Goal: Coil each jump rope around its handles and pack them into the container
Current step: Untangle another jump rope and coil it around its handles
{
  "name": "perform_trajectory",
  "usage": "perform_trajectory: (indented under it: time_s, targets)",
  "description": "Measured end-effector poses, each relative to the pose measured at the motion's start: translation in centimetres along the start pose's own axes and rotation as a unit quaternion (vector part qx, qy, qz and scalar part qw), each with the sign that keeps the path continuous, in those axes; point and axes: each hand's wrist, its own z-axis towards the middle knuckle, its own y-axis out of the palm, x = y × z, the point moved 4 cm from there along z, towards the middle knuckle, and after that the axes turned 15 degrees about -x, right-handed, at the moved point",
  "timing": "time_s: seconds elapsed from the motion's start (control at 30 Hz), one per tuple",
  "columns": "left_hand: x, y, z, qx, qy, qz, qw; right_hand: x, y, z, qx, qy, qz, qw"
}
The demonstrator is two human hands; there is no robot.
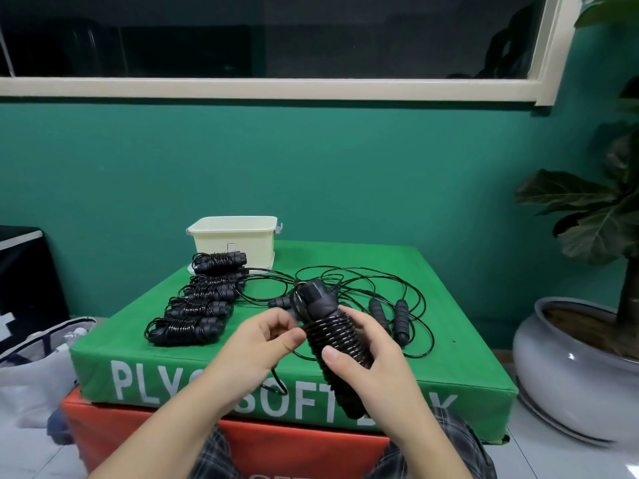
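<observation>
Plaid-clad knees point(214, 454) at the bottom edge, cut off by the frame. Just above them the right hand point(366, 354) grips a pair of black handles wound with cord, the jump rope in hand point(332, 340): thumb across the coils, fingers point(356, 314) curled behind, mostly hidden. The bundle tilts, top end away from the camera; its lower end sits in front of the box lettering. Left hand point(266, 340) has its fingers curled in towards the thumb beside the coils, pinching the free cord; the cord itself is motion-blurred there and hard to trace. A loop hangs below the left wrist over the front of the green plyo box point(449, 305), which serves as worktop. The forearms hide part of its white lettering. It sits on a red box point(138, 437), only partly in frame.

Left side of the worktop: a row of coiled ropes point(193, 312), five bundles as far as I can tell, the far ones overlapping. Right of centre: loose ropes point(387, 305) in a tangle, handles lying among the loops; count unclear, partly behind the held bundle.

Cream container point(235, 243) at the far left corner, open; contents can't be seen from this angle. Something white under its near edge, not identifiable.

Potted plant point(587, 357) on the right, cropped. Bags point(31, 368) on the left, cropped.
</observation>
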Motion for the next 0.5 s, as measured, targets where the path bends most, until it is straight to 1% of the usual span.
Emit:
perform_trajectory:
  time_s: [0.07,0.13,0.2,0.27,0.3,0.37,0.5]
  targets:
    - [-0.3,0.2,0.1,-0.019,0.003,-0.047,0.999,0.2,0.1,0.0,-0.016,-0.008,0.015,1.0]
    - [-0.4,0.4,0.1,-0.041,0.02,-0.06,0.997,0.2,0.2,0.0,-0.031,-0.021,0.024,0.999]
    - [-0.1,0.5,0.0,-0.066,0.032,-0.041,0.996,0.3,0.3,0.1,-0.043,-0.028,0.034,0.998]
    - [0.1,0.3,-0.2,-0.052,0.02,0.007,0.998,0.3,0.4,0.2,-0.049,-0.031,0.048,0.997]
    - [0.3,0.1,-0.3,-0.039,0.012,0.035,0.999,0.4,0.5,0.3,-0.043,-0.035,0.048,0.997]
    - [0.4,-0.2,-0.4,-0.012,-0.003,0.07,0.997,0.4,0.4,0.5,0.001,-0.052,0.025,0.998]
    - [0.6,-0.6,-0.6,0.026,0.001,0.091,0.996,-0.4,-0.2,0.4,0.09,-0.122,-0.064,0.986]
